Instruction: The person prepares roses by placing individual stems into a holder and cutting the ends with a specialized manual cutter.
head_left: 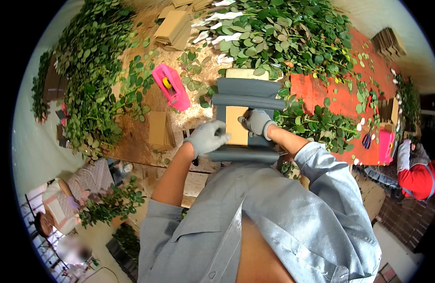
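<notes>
A tan cardboard sheet (237,127) lies on a grey ribbed stand (248,103) with raised padded bars, right in front of my body. My left hand (207,138), in a grey glove, is at the sheet's left edge. Its fingers are curved, with a gap between thumb and forefinger, and nothing shows in them. Over the sheet's upper right part is my right hand (258,123), also gloved. Its fingers are bent together, their tips dark against the cardboard; whatever they grip is hidden.
A pink tape dispenser (171,87) stands left of the stand, near folded cardboard (161,129). Leafy stems (293,35) with white-wrapped heads pile up behind; more stems (92,70) lie left. Scissors (366,140) rest on the red tabletop. Other people are at both sides.
</notes>
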Tool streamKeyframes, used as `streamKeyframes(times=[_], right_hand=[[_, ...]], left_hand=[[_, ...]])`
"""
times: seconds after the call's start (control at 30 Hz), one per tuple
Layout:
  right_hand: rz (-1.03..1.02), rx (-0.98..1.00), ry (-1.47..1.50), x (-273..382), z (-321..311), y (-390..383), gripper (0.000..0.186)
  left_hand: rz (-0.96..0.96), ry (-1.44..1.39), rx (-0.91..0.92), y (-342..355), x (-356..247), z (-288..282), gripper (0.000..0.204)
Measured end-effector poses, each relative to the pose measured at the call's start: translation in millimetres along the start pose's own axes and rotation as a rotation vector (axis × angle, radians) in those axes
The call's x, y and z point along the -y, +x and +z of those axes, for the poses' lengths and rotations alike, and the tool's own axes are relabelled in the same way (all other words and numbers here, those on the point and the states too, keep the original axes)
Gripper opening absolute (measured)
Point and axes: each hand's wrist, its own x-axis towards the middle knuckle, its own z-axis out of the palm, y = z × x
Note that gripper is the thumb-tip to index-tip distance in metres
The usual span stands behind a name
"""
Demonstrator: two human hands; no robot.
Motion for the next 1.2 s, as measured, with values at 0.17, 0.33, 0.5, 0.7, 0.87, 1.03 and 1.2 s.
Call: streamKeyframes(times=[0.17,0.33,0.5,0.7,0.87,1.03,1.2], right_hand=[[0.106,0.048,0.008,26,-12,-13,0.046],[0.059,-0.106,-0.221,20,1,-2,0.047],[0.034,-0.167,-0.296,34,0,-14,0.043],[-0.408,-0.387,-0.328,80,-34,-70,0.028],[-0.443,-0.799,-0.211,70,-153,-40,0.022],[-0.249,-0.935,-0.234,-9,-245,56,0.029],[-0.046,-0.8,-0.477,-23,-259,102,0.043]], left_hand=[[0.136,0.439,0.413,-21,-48,-1,0.086],[0.063,0.563,0.483,-2,-38,17,0.09],[0.068,0.638,0.556,10,-41,16,0.072],[0.079,0.478,0.516,2,-50,9,0.085],[0.03,0.559,0.508,2,-35,19,0.078],[0.113,0.492,0.448,7,-19,27,0.05],[0.071,0.495,0.499,4,-51,13,0.048]])
